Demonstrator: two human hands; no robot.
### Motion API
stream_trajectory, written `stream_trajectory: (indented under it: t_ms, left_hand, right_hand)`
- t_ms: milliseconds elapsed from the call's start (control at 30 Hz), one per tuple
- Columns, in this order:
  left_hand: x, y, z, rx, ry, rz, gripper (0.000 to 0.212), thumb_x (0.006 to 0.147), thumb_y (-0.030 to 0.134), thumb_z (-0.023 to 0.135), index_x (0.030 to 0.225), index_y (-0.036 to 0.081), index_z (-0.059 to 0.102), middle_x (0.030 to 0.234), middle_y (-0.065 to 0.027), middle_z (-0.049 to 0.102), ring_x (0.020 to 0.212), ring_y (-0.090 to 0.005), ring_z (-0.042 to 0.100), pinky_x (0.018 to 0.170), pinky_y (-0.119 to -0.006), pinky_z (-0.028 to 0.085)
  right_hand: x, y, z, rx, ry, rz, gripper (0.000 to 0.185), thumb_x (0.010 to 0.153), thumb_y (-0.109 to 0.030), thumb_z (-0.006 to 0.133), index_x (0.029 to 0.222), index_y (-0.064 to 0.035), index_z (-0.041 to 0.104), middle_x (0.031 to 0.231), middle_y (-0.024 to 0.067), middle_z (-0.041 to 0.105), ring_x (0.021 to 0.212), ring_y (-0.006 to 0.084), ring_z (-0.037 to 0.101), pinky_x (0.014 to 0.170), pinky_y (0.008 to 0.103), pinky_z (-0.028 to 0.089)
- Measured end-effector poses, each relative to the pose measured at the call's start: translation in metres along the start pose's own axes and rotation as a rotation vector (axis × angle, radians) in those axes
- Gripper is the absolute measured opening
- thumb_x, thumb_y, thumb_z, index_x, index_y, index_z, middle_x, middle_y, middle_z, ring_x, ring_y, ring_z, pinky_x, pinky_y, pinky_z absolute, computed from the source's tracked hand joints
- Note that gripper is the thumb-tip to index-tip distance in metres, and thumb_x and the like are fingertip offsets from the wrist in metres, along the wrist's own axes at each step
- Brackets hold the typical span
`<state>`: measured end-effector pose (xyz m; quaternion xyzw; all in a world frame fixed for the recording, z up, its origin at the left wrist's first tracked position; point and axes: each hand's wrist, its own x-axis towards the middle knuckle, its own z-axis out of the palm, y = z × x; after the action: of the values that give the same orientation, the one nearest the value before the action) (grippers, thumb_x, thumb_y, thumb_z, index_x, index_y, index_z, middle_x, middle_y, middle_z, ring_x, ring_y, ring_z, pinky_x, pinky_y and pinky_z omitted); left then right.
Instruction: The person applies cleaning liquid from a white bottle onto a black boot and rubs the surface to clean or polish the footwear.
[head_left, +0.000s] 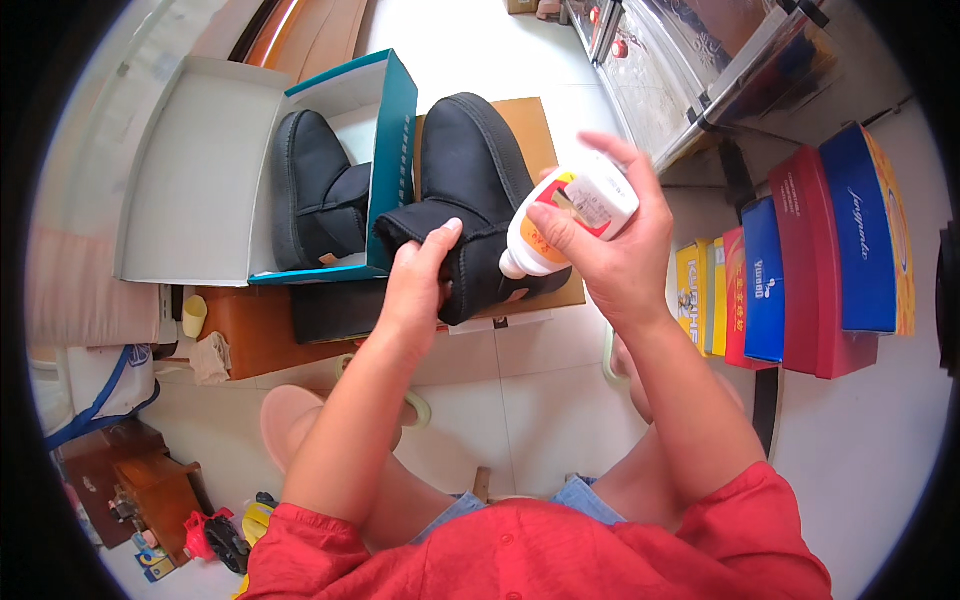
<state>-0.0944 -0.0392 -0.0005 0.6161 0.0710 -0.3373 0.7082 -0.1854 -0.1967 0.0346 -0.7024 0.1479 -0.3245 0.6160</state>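
My left hand (420, 281) grips the shaft of a black ankle boot (465, 165), thumb on top and fingers inside the opening. In my right hand (622, 232) is a white plastic squeeze bottle (574, 210) with a red and orange label, tilted so its nozzle points down to the left, over the boot's side. Whether the nozzle touches the boot I cannot tell. A matching black boot (315, 195) lies in an open shoe box (394, 165) with a teal outside, its pale lid (199, 172) folded out to the left.
Beneath the held boot is a brown cardboard box (529, 120), beside an orange-brown wooden surface (259, 326). Several shoe boxes (806, 262) stand in a row at the right. A metal-framed rack (660, 82) is at the upper right. Tiled floor (465, 382) lies between my legs.
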Motion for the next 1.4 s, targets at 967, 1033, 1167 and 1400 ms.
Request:
stream_trajectory:
  t_ms: [967,1033,1167,1400]
  left_hand:
    - [-0.002,0.007,-0.002,-0.011,-0.147,0.011,0.038,0.093,0.029,0.062,0.110,-0.005,0.055,0.103,-0.0119,0.066,0.085,-0.0174,0.067,0.076,-0.027,0.055]
    - [-0.003,0.007,-0.002,-0.010,-0.107,0.010,0.039,0.093,0.028,0.062,0.111,-0.006,0.054,0.102,-0.0126,0.066,0.086,-0.0178,0.067,0.077,-0.028,0.055]
    - [0.002,0.003,-0.004,-0.034,-0.144,0.038,0.040,0.094,0.032,0.060,0.108,-0.005,0.057,0.100,-0.0137,0.066,0.086,-0.0184,0.067,0.078,-0.029,0.055]
    - [0.010,-0.005,-0.011,0.004,-0.102,-0.029,0.048,0.094,0.042,0.058,0.101,-0.005,0.063,0.093,-0.0138,0.069,0.077,-0.0178,0.069,0.069,-0.027,0.055]
  right_hand:
    - [0.000,0.004,0.012,0.085,-0.129,0.046,0.023,0.074,-0.009,0.074,0.093,0.0024,0.069,0.078,0.0079,0.069,0.070,0.0135,0.066,0.064,0.0285,0.053]
    - [0.004,-0.005,0.011,0.027,-0.147,0.301,0.025,0.074,-0.011,0.076,0.092,0.0048,0.068,0.078,0.0097,0.070,0.070,0.0127,0.066,0.063,0.0282,0.053]
    - [-0.001,-0.002,0.018,0.222,-0.095,0.237,0.029,0.077,-0.008,0.075,0.103,-0.0007,0.064,0.099,0.0098,0.069,0.070,0.0083,0.063,0.045,0.0186,0.045]
    - [-0.013,0.000,0.034,0.359,-0.106,0.421,0.033,0.078,-0.006,0.076,0.107,0.0008,0.061,0.102,0.0102,0.068,0.071,0.0101,0.064,0.047,0.0194,0.049]
